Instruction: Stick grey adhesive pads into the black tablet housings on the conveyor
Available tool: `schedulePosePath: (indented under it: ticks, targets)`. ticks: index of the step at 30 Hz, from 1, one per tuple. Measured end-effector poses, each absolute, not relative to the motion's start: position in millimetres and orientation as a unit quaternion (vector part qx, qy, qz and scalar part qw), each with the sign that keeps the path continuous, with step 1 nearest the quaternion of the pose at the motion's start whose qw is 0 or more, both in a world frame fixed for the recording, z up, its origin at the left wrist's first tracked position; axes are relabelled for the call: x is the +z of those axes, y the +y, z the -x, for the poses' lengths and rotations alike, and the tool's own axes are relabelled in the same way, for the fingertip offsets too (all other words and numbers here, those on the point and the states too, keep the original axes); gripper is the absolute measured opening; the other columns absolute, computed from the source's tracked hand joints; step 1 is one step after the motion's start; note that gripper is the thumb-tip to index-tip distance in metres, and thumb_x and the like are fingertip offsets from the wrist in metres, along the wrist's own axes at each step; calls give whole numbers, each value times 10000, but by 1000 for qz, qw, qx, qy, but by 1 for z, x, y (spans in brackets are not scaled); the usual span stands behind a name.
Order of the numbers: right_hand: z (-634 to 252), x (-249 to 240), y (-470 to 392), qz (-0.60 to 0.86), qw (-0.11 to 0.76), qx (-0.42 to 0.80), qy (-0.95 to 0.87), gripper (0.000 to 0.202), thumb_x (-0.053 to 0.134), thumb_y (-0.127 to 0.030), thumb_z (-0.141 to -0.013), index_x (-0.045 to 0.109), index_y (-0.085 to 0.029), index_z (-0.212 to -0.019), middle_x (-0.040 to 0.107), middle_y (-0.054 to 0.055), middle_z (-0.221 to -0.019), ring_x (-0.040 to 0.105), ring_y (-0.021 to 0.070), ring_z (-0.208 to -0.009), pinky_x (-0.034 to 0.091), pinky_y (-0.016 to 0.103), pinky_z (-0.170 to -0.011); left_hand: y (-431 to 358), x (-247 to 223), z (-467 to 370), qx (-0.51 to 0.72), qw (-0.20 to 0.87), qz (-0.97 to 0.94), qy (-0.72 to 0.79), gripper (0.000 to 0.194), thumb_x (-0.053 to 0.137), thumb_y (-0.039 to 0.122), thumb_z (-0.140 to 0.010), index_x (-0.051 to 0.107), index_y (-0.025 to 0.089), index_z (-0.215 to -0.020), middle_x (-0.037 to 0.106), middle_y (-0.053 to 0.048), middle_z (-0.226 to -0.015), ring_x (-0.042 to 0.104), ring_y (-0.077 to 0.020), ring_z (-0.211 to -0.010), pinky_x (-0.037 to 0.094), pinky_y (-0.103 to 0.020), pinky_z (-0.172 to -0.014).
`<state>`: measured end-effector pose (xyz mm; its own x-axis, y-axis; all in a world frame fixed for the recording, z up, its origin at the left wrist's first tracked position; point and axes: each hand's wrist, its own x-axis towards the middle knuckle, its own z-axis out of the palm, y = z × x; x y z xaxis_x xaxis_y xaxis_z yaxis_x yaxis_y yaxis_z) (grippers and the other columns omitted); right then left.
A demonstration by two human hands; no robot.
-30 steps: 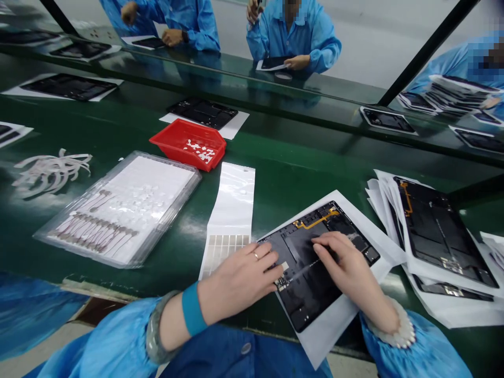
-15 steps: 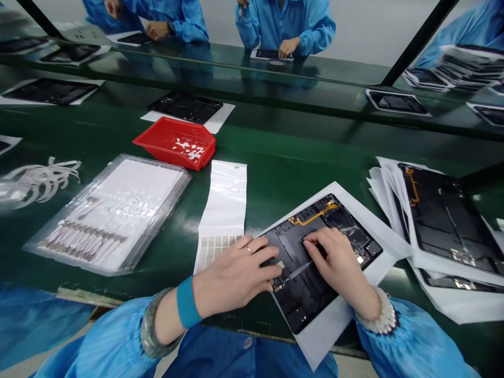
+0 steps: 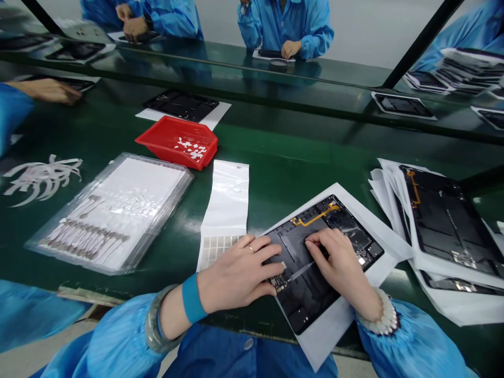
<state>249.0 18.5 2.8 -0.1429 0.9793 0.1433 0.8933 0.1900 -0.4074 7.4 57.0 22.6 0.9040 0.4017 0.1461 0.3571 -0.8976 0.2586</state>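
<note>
Under the pinched right hand (image 3: 342, 258) and loosely spread left hand (image 3: 236, 274) lies the black panel (image 3: 315, 300).

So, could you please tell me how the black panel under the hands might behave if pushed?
The black panel looks stiff, lying flat. Its thin, exposed orange ribbon could be fragile. Resting on a loose-looking white sheet, it might slide.

Reaches with the left arm (image 3: 114, 336) from eight o'clock toward two, almost straight through the left wrist (image 3: 172, 315). Holds the left grip (image 3: 238, 275) back upward, with fingers (image 3: 270, 271) slightly spread and bent toward three o'clock. Slants the right arm (image 3: 417, 331) from four o'clock toward ten. Holds the right grip (image 3: 338, 257) back upward too, at about three o'clock from the left, with thumb and forefinger (image 3: 315, 239) pinched together at the tips.
</note>
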Motion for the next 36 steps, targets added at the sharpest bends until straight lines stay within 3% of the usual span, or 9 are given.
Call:
schedulePosePath:
  ticks: [7, 21, 26, 32, 36]
  targets:
    - [-252, 1, 20, 619, 186, 110, -755, 235, 430, -333, -943, 603, -215, -838, 600, 38, -803, 508, 192, -765, 346, 334, -704, 59, 21, -11, 89, 141, -965, 202, 246, 641, 393, -850, 595, 227, -1024, 590, -20, -1099, 465, -222, -1066, 316, -351, -903]
    - [-252, 1, 18, 621, 186, 124, -751, 219, 435, -330, -943, 589, -216, -836, 602, 38, -817, 502, 203, -784, 335, 342, -708, 66, 20, -10, 95, 176, -962, 184, 303, 639, 468, -822, 577, 216, -979, 605, -11, -1073, 479, -231, -1053, 332, -347, -860]
    - [-252, 2, 18, 622, 182, 123, -752, 211, 441, -323, -940, 596, -216, -843, 610, 36, -823, 507, 200, -786, 346, 339, -716, 61, 21, -5, 113, 222, -941, 229, 479, 681, 453, -793, 508, 172, -1141, 570, -68, -1158, 473, -237, -1112, 363, -351, -924]
    - [-249, 2, 19, 615, 188, 122, -756, 246, 421, -339, -948, 600, -212, -840, 621, 45, -826, 535, 201, -784, 381, 354, -745, 44, 14, -8, 104, 111, -961, 232, 562, 609, 569, -795, 519, 215, -1222, 562, -95, -1179, 495, -287, -1102, 383, -413, -924]
    - [-265, -16, 16, 577, 224, 106, -778, 298, 418, -408, -935, 621, -213, -839, 642, 53, -803, 572, 203, -740, 432, 352, -709, 28, 16, -2, 138, 53, -954, 262, 636, 511, 609, -842, 515, 110, -1237, 575, -122, -1184, 507, -273, -1115, 390, -379, -952]
